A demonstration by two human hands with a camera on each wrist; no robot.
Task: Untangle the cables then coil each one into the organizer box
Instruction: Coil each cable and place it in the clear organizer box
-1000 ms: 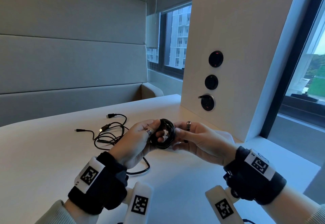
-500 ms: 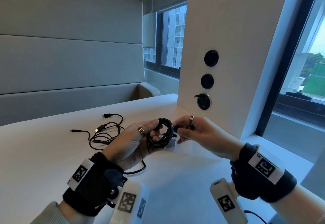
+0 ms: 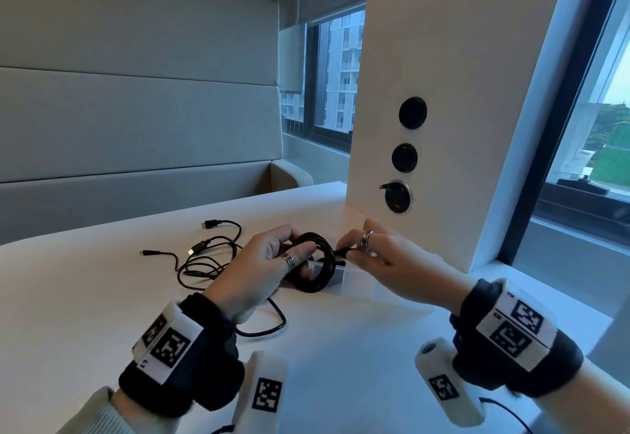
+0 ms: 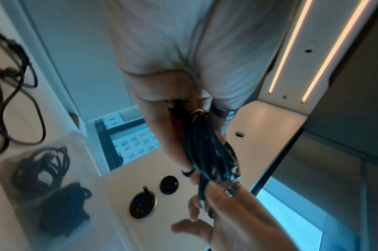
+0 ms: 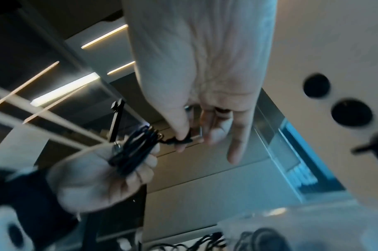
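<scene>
Head view: the left hand (image 3: 262,273) grips a round black coiled cable (image 3: 315,263) above the white desk (image 3: 85,297); the right hand (image 3: 385,259) pinches its plug end. If either grip slackens, the springy turns may unwind.

Left wrist view: a clear plastic organizer box (image 4: 61,225) already holds dark coils.

Right wrist view: loose thin cables (image 5: 183,244) lie tangled below and could snag the coil.

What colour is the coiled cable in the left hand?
Black; the coiled cable in the left hand shows best in the head view.
</scene>
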